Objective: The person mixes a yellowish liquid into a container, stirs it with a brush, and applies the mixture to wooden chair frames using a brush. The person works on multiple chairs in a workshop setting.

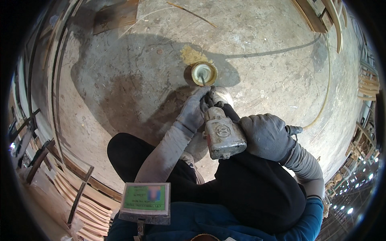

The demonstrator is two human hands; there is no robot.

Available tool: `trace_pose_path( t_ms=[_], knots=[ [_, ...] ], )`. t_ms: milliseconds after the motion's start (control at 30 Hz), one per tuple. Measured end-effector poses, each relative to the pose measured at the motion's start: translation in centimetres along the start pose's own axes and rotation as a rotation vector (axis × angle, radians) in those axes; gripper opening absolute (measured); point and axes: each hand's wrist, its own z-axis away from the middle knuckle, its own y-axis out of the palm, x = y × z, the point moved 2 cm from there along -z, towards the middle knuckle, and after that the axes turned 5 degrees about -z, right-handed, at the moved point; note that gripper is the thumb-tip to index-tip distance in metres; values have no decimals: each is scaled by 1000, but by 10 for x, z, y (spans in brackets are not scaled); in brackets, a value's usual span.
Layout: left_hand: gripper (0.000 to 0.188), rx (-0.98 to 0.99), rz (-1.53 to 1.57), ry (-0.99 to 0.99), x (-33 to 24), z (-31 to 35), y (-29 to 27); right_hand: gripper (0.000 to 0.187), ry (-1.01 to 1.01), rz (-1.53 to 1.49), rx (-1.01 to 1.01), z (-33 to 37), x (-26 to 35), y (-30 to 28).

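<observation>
My right hand point(265, 136), in a grey work glove, is wrapped round the handle of a pistol-grip air tool point(225, 138) with a worn silver metal body. The gloved left hand point(194, 110) has its fingers closed at the tool's front end, near the thin metal rod point(203, 80); exactly what the fingertips press on is partly hidden. That rod points away from me, down into a small round tub point(215, 72) of whitish liquid on the floor. Just beyond my left fingertips is a pale, round-edged thing point(222, 95), partly covered by the hand and tool.
A yellowish spill point(194, 55) marks the concrete floor point(152, 68) beside the tub. From the tool's handle a pale hose point(329, 80) curves away on the right. Curved wooden parts point(82, 205) are stacked at the lower left, others point(337, 24) at the upper right. A thin stick point(193, 14) lies far ahead.
</observation>
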Motion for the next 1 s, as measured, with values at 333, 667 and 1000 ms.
trace_pose_path(
  t_ms=[333,667,1000],
  knots=[
    [19,79,58,-67,1,16,11,22,-6,-13,-9,5,-2,-2],
    [29,177,150,-76,-4,-1,3,20,21,7,-29,0,-4,-3],
    [26,103,184,-114,6,-10,10,20,90,27,4,7,-10,0]
  ],
)
